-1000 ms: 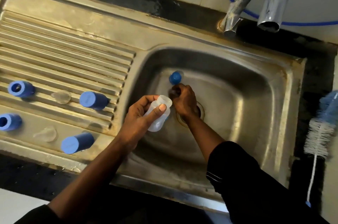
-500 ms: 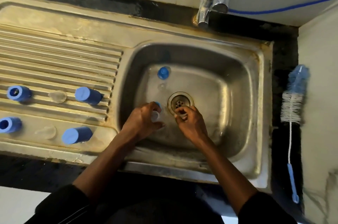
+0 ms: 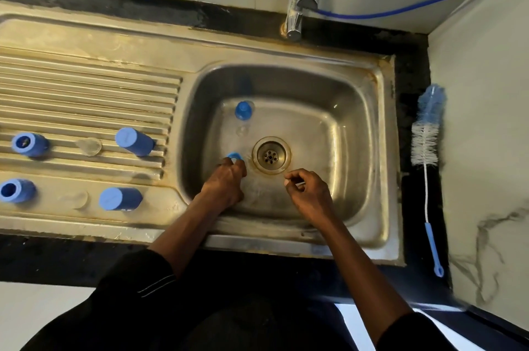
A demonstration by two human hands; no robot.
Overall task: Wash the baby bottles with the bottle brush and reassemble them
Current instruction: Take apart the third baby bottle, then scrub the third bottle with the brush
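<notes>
From the head view, blue caps (image 3: 134, 141) and clear nipples (image 3: 89, 146) lay on the drainboard (image 3: 86, 87), the bottle brush (image 3: 425, 133) beside the sink (image 3: 383, 150), and a blue-capped piece (image 3: 243, 110) stood in the basin. Since half a second earlier, the hands had parted. The left hand (image 3: 226, 183) closed around a bottle, mostly hidden, its blue ring (image 3: 234, 156) showing; the right hand (image 3: 310, 193) pinched something small I cannot identify.

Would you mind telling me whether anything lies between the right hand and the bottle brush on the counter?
Only the sink's right wall and rim lie between. The right hand is low in the basin, and the bottle brush lies alone on the dark counter strip beyond that rim, with nothing on or against it.
</notes>
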